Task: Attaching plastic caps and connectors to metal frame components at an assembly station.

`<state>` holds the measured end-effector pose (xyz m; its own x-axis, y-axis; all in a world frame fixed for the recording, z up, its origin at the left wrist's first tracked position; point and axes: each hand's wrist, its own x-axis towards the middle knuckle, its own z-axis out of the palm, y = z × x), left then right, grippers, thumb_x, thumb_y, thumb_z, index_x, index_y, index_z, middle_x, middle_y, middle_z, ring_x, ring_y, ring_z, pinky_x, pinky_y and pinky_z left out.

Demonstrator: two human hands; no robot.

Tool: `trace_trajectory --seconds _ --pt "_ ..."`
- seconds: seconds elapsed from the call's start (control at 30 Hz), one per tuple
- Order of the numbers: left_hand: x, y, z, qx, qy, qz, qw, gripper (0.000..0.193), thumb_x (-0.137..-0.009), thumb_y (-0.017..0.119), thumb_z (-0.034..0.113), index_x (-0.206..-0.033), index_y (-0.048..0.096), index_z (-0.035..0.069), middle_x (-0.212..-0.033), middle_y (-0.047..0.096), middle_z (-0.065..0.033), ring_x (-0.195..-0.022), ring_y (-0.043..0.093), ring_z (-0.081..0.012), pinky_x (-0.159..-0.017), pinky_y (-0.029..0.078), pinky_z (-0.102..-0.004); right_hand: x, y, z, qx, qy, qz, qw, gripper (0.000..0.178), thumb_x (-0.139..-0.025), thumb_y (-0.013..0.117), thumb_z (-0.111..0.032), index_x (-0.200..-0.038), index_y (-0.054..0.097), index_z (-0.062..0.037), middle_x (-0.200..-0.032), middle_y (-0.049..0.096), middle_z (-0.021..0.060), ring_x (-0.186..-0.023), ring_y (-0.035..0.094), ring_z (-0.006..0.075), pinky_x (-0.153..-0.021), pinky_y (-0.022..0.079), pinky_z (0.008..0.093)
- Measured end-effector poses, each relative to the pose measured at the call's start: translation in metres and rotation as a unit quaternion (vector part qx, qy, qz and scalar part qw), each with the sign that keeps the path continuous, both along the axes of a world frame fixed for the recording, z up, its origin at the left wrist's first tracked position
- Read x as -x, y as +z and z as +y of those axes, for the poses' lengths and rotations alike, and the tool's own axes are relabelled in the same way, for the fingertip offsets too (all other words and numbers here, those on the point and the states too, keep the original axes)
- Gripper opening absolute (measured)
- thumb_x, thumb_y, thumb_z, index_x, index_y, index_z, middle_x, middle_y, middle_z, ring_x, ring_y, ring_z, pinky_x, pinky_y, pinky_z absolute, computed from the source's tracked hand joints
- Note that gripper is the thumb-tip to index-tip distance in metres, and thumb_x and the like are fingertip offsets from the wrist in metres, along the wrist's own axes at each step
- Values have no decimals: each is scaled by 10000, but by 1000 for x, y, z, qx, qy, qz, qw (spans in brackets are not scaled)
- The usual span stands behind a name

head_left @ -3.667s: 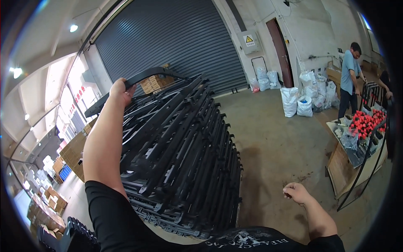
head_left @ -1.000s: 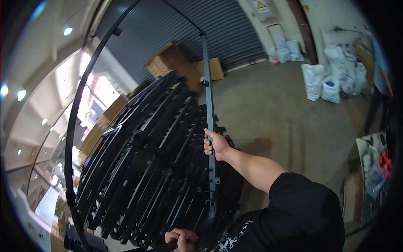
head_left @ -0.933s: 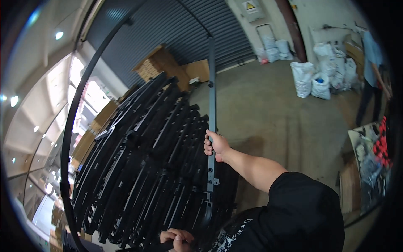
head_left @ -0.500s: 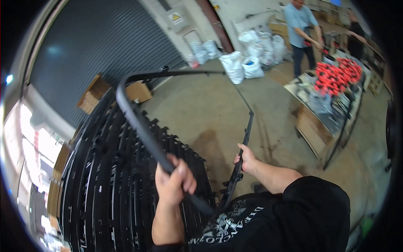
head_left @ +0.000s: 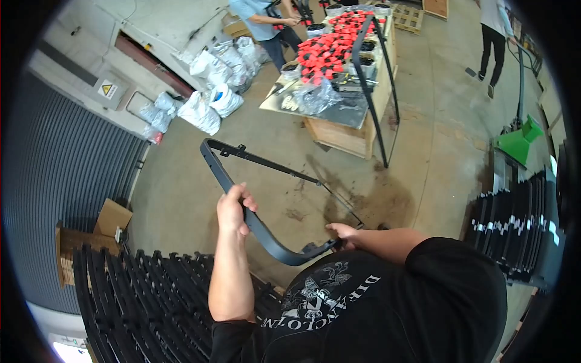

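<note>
A long black metal frame with rounded corners is held up in front of my body. My left hand is closed around its near curved bar, with the fingers wrapped over the top. Lower and to the right, my right hand grips the frame near its right end, close to my shirt; part of its fingers is hidden. The far side of the frame, a thin bar with small brackets, slants down to the right above the concrete floor. Several similar black frames lie stacked below my left forearm.
A worktable ahead bears red and black parts, plastic bags and tubs; another black frame leans on it. A person in blue stands behind. White sacks sit by the wall. A green machine and black stacked pieces are at right.
My view has swung right, so the table is now ahead and the stack lies lower left. The held frame has turned with me, away from the stack, and both hands still grip it.
</note>
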<state>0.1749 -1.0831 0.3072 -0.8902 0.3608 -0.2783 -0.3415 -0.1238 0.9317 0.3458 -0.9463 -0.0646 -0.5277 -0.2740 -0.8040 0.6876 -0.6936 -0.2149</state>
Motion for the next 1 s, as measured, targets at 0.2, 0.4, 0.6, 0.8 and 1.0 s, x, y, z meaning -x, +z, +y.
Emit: trace_trajectory --seconds 0.2,0.4,0.6,0.8,1.0 --pt "82 -38 62 156 -66 -41 985 207 -906 670 133 -820 500 55 -648 489 -24 -486 454 -122 -426 399 -289 -22 20 186 -559 344 243 715 856 -745 746 -599 -1342 610 -1 -1235 680 221 -1044 695 329 -943 536 389" --pt "83 -49 86 368 -192 -31 909 222 -867 708 88 -829 492 57 -617 495 -18 -440 467 -140 -399 408 -310 -126 23 377 -369 36 -3 929 444 -936 672 -365 -1200 621 -12 -957 648 89 -758 655 204 -647 556 357" --pt "94 -35 107 548 -299 34 781 195 -795 749 117 -824 566 56 -607 544 -21 -479 535 -155 -454 447 -341 -236 -27 451 -420 -3 -173 891 328 -925 636 -306 -1017 618 8 -806 627 105 -634 632 235 -574 542 395" --pt "139 -37 126 671 -356 252 599 246 -725 706 144 -960 695 72 -857 719 -155 -812 683 -333 -765 541 -418 -219 -55 403 -390 -36 -216 894 279 -915 640 -274 -997 623 -8 -769 639 119 -631 643 243 -571 545 406" --pt "231 -50 142 625 -345 428 554 311 -713 706 79 -1021 675 104 -956 711 -183 -939 678 -390 -828 545 -457 -136 -19 378 -467 107 -128 868 349 -892 677 -305 -1082 661 -13 -798 685 109 -656 666 221 -591 550 375"
